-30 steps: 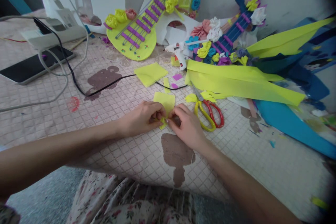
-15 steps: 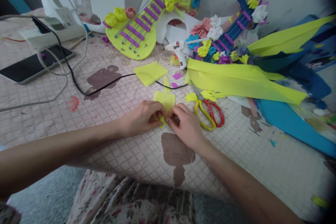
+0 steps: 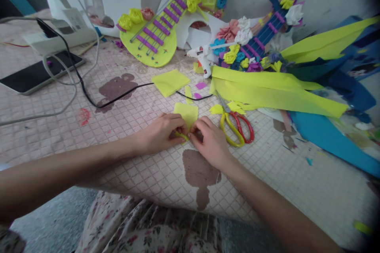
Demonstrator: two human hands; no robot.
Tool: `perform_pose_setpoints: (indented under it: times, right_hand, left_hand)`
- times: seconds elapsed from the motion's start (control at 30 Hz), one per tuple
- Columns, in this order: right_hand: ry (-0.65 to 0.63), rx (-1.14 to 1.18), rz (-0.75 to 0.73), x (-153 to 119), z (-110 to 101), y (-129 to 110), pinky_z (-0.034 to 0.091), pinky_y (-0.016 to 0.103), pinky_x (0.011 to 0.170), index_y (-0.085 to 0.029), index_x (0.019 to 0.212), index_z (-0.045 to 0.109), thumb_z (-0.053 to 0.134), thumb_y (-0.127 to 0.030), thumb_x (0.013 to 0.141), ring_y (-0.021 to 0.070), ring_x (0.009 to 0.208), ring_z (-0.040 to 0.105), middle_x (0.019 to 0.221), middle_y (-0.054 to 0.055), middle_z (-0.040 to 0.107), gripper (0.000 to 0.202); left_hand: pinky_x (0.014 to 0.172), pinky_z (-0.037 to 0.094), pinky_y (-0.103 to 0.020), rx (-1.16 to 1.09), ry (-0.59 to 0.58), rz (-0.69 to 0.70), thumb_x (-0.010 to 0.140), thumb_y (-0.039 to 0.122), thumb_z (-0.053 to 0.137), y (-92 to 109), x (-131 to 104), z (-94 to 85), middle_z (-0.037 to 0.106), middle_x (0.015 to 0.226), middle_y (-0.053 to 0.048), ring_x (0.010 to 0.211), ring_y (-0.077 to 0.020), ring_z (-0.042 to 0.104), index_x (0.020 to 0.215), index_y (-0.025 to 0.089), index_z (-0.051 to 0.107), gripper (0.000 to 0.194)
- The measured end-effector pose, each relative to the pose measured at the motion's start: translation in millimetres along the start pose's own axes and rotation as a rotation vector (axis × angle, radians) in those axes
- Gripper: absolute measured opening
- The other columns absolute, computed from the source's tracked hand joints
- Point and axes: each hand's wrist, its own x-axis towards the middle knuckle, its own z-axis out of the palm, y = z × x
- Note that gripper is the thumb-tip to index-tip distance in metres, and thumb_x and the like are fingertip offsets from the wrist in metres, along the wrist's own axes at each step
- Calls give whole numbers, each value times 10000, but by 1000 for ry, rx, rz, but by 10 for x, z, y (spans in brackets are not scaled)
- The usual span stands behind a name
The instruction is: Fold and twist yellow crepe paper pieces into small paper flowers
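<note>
Between my hands lies a small square of yellow paper (image 3: 187, 114), its near edge folded or rolled where the fingers meet. My left hand (image 3: 164, 132) pinches the near left edge of it, fingers curled over. On the near right edge, my right hand (image 3: 209, 138) pinches with thumb and forefinger. The fingers hide part of the near edge. Just right of my right hand lie scissors (image 3: 234, 130) with one yellow and one red handle. Beyond the square sits another piece of yellow paper (image 3: 170, 82), resting over a black cable.
A white glue gun (image 3: 202, 57) stands behind, beside long yellow paper strips (image 3: 273, 89). Paper guitars with flowers, one yellow (image 3: 157, 47) and one blue (image 3: 258, 43), lean at the back. At left are a phone (image 3: 38, 75), cables and a power strip (image 3: 59, 37).
The near edge of the yellow square now looks narrower and more tightly folded between my fingertips. Both hands stay in nearly the same place.
</note>
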Motion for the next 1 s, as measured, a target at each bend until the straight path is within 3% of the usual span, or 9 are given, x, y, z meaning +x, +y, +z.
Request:
perform_pose_setpoints:
  times: [0.37, 0.53, 0.63, 0.7, 0.8, 1.0]
  right_hand:
    - [4, -10, 7, -4, 3, -7, 379, 277, 612, -207, 789, 525, 536, -219, 836, 149, 758, 561, 855, 14, 556, 50]
    - [5, -9, 8, -2, 5, -8, 383, 280, 614, -209, 786, 522, 536, -225, 836, 149, 753, 556, 857, 15, 558, 54]
    - [4, -12, 8, -4, 5, -13, 381, 279, 609, -209, 784, 515, 539, -224, 830, 153, 762, 556, 854, 15, 555, 53]
    - [1, -14, 7, -5, 4, -15, 380, 277, 607, -207, 791, 513, 543, -219, 826, 152, 764, 557, 862, 15, 554, 48]
    - [-1, -15, 6, -6, 4, -12, 378, 278, 604, -206, 792, 510, 545, -213, 823, 152, 759, 557, 860, 14, 552, 47]
    - [3, -10, -1, 2, 10, -3, 381, 278, 610, -209, 792, 512, 533, -214, 829, 154, 762, 562, 856, 15, 552, 44]
  left_hand:
    - [811, 388, -331, 13, -65, -41, 701, 216, 696, 3, -17, -42, 600, 918, -30, 862, -174, 548, 885, 159, 570, 230]
    - [761, 400, -303, -15, -65, -14, 826, 165, 527, 6, 3, -67, 596, 836, -24, 775, -140, 537, 862, 153, 555, 47]
    - [707, 400, -284, -10, -32, -38, 855, 155, 469, 20, 16, -48, 580, 774, -16, 707, -125, 516, 855, 150, 546, 78]
    - [700, 402, -288, 4, -22, -65, 842, 194, 517, 32, 16, -23, 572, 769, -16, 704, -130, 516, 854, 147, 545, 56]
    - [729, 405, -313, 40, 3, -96, 774, 258, 635, 48, 7, 17, 570, 797, -21, 741, -151, 531, 863, 146, 540, 172]
    - [743, 402, -311, 53, 27, -101, 731, 223, 662, 56, -1, 41, 577, 834, -22, 782, -161, 548, 868, 156, 527, 204]
